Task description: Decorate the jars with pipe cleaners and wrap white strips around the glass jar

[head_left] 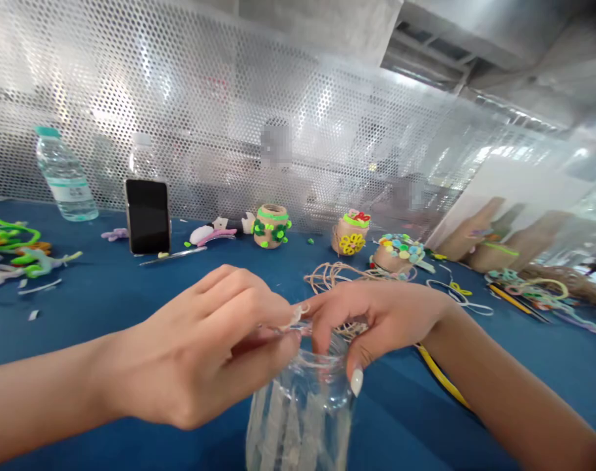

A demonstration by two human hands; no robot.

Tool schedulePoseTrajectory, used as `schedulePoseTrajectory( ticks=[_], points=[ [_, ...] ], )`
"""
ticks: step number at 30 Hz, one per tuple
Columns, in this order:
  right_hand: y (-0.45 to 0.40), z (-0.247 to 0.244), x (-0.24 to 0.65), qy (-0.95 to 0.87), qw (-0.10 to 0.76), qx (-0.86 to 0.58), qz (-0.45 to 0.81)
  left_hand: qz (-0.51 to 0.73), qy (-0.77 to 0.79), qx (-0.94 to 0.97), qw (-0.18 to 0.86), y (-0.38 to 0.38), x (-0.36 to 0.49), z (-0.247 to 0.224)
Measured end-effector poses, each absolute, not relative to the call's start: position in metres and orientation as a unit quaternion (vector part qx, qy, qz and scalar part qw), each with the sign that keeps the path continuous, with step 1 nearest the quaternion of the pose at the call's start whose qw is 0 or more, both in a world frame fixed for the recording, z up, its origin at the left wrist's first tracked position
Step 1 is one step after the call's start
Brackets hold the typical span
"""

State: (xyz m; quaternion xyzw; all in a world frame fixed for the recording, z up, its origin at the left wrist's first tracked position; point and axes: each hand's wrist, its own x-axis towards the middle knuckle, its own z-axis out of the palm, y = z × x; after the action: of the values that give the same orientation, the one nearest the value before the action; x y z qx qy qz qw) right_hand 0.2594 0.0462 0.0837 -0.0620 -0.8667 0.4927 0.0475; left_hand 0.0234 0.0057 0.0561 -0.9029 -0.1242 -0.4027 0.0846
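Note:
A clear glass jar (298, 425) stands upright at the near edge of view, with pale strips running down its wall; its base is out of view. Over its mouth my right hand (381, 314) grips the rim, fingers reaching inside and thumb outside. My left hand (219, 347) is closed at the rim's left side, thumb and fingers pinched together. A small whitish curled piece (298, 315) sticks out at those fingertips; what it is made of I cannot tell. Loose twine (327, 275) lies behind the jar.
Twine-wrapped jars with green trim (271, 226) and a yellow flower (350, 235) stand at the back. A phone (148, 216) leans by a water bottle (69, 176). A yellow-handled tool (442, 376) lies right. Pipe cleaners (27, 258) are heaped left; a perforated screen (204, 118) stands behind.

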Motion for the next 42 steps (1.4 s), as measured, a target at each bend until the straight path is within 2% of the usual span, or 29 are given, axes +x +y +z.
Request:
schedulePoseTrajectory(
  ticks=[7,18,22,29,37,42],
  points=[
    [0.049,0.08,0.258,-0.84,0.054,-0.05,0.538,-0.371,-0.055,-0.922,0.096,0.013,0.023,0.061],
    [0.052,0.076,0.262,-0.847,0.064,-0.07,0.523,-0.337,0.007,-0.933,0.128,0.018,0.023,0.06],
    [0.049,0.077,0.262,-0.839,0.069,-0.081,0.534,-0.342,-0.021,-0.935,0.089,0.018,0.022,0.06],
    [0.045,0.078,0.26,-0.843,0.068,-0.076,0.529,-0.382,-0.198,-0.902,-0.038,0.021,0.017,0.048],
    [0.045,0.079,0.26,-0.837,0.06,-0.097,0.536,-0.364,-0.129,-0.921,-0.046,0.019,0.019,0.049],
    [0.046,0.077,0.26,-0.842,0.073,-0.067,0.531,-0.373,-0.174,-0.908,-0.08,0.018,0.02,0.057]
  ],
)
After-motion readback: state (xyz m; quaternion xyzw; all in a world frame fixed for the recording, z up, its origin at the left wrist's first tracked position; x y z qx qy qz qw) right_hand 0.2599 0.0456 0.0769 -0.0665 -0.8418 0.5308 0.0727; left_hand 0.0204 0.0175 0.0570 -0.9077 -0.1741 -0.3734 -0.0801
